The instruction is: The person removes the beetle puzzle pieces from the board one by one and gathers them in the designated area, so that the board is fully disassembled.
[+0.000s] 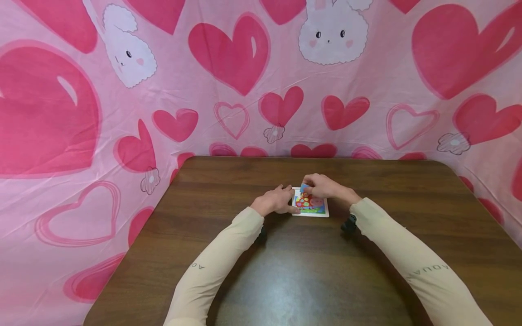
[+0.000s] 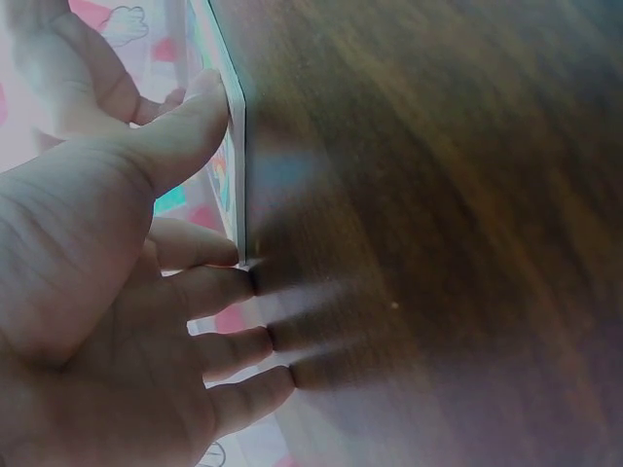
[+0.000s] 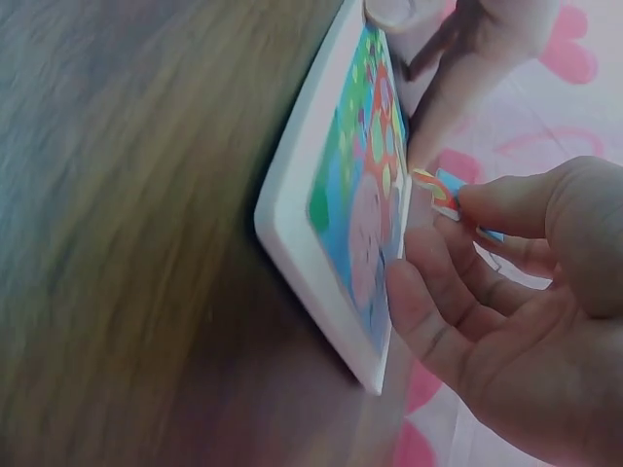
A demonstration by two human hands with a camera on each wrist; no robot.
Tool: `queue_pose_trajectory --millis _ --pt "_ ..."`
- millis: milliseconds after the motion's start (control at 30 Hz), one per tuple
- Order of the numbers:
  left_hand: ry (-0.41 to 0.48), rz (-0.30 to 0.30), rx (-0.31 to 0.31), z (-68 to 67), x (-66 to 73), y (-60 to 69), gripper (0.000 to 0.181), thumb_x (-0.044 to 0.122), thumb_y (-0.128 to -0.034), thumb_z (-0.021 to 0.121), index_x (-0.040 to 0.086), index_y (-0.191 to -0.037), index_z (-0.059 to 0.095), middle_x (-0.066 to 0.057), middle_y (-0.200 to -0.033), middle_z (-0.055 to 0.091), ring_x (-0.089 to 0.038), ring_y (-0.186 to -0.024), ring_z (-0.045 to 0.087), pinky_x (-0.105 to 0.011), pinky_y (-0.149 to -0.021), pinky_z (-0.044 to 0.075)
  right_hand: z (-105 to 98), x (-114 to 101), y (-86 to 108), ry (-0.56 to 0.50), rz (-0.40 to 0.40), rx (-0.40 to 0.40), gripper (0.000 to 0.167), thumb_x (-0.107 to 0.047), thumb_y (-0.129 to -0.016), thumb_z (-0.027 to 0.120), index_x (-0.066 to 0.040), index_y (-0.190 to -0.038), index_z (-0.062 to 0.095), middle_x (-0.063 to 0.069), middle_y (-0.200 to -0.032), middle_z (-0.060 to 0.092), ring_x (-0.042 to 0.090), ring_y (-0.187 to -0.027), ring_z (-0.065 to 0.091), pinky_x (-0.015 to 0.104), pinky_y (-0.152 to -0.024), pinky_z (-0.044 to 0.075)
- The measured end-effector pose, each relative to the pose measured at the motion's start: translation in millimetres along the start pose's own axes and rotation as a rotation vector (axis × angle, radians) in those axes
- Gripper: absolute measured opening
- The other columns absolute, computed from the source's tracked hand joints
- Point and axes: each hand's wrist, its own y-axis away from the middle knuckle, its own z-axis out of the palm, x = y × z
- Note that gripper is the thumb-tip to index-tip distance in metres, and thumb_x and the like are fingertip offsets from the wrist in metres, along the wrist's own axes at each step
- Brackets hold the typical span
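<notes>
A jigsaw puzzle in a white frame [image 1: 311, 215] lies flat on the table, its picture of a red spotted figure with a pink face over green. In the head view my right hand [image 1: 323, 186] is above the puzzle's far side, pinching a puzzle piece [image 1: 303, 187]. The right wrist view shows this piece [image 3: 446, 193], blue with orange and yellow, between thumb and fingers. My left hand [image 1: 277, 200] is at the puzzle's left edge. Its thumb [image 2: 190, 131] rests on the frame, while the other fingers [image 2: 238, 355] reach down to the table beside it.
The brown wooden table [image 1: 261, 280] spreads around the puzzle. Behind it hangs a pink cloth [image 1: 244, 149] with hearts and white rabbits. Dark wrist devices [image 1: 349, 224] sit under both cream sleeves [image 1: 391, 240].
</notes>
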Motion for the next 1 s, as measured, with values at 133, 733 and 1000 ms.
queue_pose_trajectory --millis 133,733,1000 --pt "-0.001 -0.001 -0.007 0.0 0.1 -0.2 0.083 0.06 -0.0897 0.059 0.019 -0.155 0.03 -0.005 -0.165 0.021 -0.029 -0.153 0.018 -0.047 -0.119 0.029 -5.5 6.3 3.6 0.002 -0.007 0.026 0.009 -0.016 -0.095 0.062 -0.009 -0.101 0.064 0.005 -0.091 0.065 0.018 -0.081 0.056 0.03 -0.072 0.046" --pt "0.025 -0.004 0.002 0.9 0.4 -0.1 0.085 0.059 -0.0888 0.062 0.017 -0.155 0.029 -0.004 -0.165 0.022 -0.029 -0.152 0.018 -0.048 -0.12 0.027 -29.4 35.4 25.0 -0.058 0.001 0.016 0.014 -0.012 -0.091 0.069 -0.007 -0.099 0.059 0.009 -0.079 0.062 0.02 -0.06 0.059 0.03 -0.057 0.051" --pt "0.039 -0.002 0.006 0.8 0.2 1.2 0.085 0.057 -0.0887 0.063 0.017 -0.156 0.029 -0.004 -0.165 0.022 -0.029 -0.153 0.017 -0.048 -0.12 0.026 -37.5 47.0 33.1 -0.072 0.014 -0.025 0.007 -0.011 -0.094 0.064 -0.007 -0.097 0.06 0.013 -0.082 0.068 0.017 -0.058 0.057 0.029 -0.057 0.051"
